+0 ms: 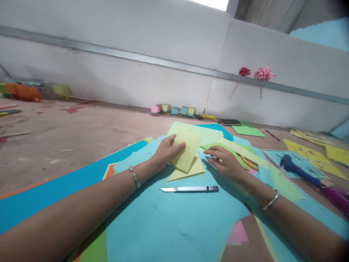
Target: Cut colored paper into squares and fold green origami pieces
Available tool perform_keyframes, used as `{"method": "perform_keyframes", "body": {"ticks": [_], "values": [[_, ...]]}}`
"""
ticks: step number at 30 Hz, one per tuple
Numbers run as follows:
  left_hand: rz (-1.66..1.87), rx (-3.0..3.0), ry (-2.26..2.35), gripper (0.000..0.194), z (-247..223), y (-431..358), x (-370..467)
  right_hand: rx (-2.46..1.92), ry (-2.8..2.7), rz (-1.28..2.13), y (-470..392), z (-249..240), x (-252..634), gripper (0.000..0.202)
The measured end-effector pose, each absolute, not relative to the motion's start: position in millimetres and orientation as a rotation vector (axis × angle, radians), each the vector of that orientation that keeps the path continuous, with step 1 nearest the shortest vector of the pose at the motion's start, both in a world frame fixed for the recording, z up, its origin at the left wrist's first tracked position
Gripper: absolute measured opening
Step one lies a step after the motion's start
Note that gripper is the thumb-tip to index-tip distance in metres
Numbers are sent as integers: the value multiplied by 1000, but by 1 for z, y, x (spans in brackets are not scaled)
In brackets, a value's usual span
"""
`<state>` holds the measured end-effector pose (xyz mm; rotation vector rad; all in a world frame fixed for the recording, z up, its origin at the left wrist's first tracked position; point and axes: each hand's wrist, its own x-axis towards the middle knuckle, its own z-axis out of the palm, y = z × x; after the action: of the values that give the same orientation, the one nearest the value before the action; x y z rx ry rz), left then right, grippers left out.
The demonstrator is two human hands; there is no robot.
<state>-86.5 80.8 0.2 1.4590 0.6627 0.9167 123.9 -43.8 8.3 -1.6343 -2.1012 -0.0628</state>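
Note:
My left hand [167, 151] grips a pale yellow piece of paper [188, 151], thumb on its face, holding it tilted above the pile. Beneath it lies another yellow paper piece [191, 173], partly covered. My right hand [225, 162] hovers to the right with its fingers apart and nothing between them. A utility knife [191, 189] with a metal body rests on the light blue paper [163, 222] just in front of both hands. Close to my right hand are a pale yellow strip [245, 153] and a curved yellow handle [249, 163], mostly covered by paper and the hand.
A blue glue gun [297, 169] lies at the right by yellow printed sheets [311, 156]. Small coloured paper blocks [174, 110] line the white wall [109, 76]. Two paper flowers [264, 74] lean there. A green sheet [248, 129] and dark flat box [230, 122] sit at the back.

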Motion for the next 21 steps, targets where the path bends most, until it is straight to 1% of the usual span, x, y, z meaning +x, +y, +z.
{"method": "perform_keyframes", "body": {"ticks": [2, 4, 6, 8, 11, 16, 21], "values": [[1050, 1234, 784, 41, -1, 84, -86, -1509, -2286, -159, -48, 8, 115, 27], [1120, 1139, 861, 38, -2, 88, -86, -1443, -2432, -232, -52, 8, 104, 21], [1127, 1116, 881, 33, -2, 91, -86, -1415, -2559, -339, -56, 9, 95, 24], [1116, 1104, 881, 29, -1, 92, -86, -1372, -2673, -541, -57, 9, 89, 29], [1119, 1040, 892, 23, 2, 90, -85, -1284, -2748, -804, -56, 9, 85, 29], [1163, 938, 933, 14, 4, 89, -83, -1276, -2706, -838, -53, 6, 86, 31], [1173, 924, 923, 14, 3, 91, -84, -1400, -2562, -807, -52, 9, 98, 32]]}}
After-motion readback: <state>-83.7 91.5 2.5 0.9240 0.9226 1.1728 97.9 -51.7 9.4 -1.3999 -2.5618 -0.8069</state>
